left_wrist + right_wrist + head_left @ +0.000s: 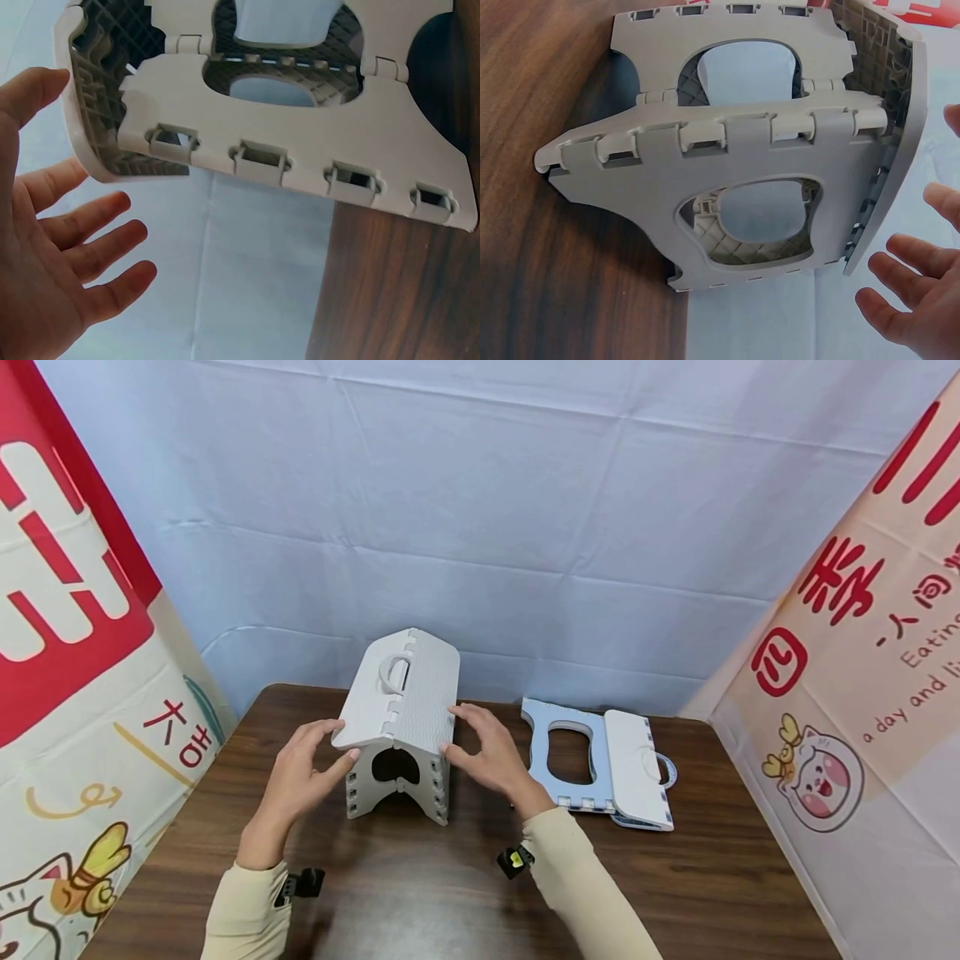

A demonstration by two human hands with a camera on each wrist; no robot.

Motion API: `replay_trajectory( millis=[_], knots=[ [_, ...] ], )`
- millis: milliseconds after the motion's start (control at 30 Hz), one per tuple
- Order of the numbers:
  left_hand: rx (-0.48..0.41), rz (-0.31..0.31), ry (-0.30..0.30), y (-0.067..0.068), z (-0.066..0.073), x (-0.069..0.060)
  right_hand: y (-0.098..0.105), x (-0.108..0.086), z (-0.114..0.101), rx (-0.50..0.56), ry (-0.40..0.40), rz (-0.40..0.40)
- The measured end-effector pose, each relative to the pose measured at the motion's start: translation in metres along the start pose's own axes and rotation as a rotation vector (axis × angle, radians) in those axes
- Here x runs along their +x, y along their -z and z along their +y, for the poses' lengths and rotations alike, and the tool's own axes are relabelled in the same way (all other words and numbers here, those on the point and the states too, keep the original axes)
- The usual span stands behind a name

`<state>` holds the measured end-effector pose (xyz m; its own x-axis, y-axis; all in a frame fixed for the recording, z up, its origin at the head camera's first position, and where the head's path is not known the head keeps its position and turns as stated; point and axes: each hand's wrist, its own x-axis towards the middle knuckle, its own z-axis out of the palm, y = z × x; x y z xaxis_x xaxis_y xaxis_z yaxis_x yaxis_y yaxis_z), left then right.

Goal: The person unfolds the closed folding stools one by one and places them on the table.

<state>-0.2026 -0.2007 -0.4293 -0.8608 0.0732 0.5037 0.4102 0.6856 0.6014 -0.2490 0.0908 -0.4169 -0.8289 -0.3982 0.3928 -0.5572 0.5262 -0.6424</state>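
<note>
Backdrop cloth at 12 o'clock: pale blue-grey, hanging, marked by straight fold creases. Left hanging, 8 to 10 o'clock: red upper field with broad white strokes; cartoon animal at 8 o'clock on a white ground. Right hanging, 2 to 4 o'clock: beige and white, with red characters and a cartoon head. Table at 6 o'clock: dark brown wood grain, softly reflecting light.

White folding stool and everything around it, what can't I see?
Head view: the white stool's far side, hidden by its top.
Head view: the blue-framed stool's underside, facing the table.
Left wrist view: part of the left hand, past the left edge.
Right wrist view: part of the right hand, past the right edge.
</note>
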Motion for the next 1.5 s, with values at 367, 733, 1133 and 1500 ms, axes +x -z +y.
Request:
replay_trajectory(
  millis=[367, 733, 1133, 1500],
  knots=[
    [-0.065, 0.048, -0.087, -0.001, 0.012, 0.012, -0.002, 0.014, -0.016, -0.049, 0.056, -0.039],
    [-0.095, 0.086, -0.152, -0.011, 0.020, 0.027, -0.011, 0.028, -0.023, -0.136, 0.115, -0.029],
    [-0.090, 0.064, -0.257, -0.021, 0.021, 0.029, -0.018, 0.034, -0.023, -0.246, 0.289, -0.049],
    [-0.072, 0.009, -0.252, -0.022, 0.020, 0.030, -0.021, 0.031, -0.019, -0.312, 0.321, -0.007]
  ],
)
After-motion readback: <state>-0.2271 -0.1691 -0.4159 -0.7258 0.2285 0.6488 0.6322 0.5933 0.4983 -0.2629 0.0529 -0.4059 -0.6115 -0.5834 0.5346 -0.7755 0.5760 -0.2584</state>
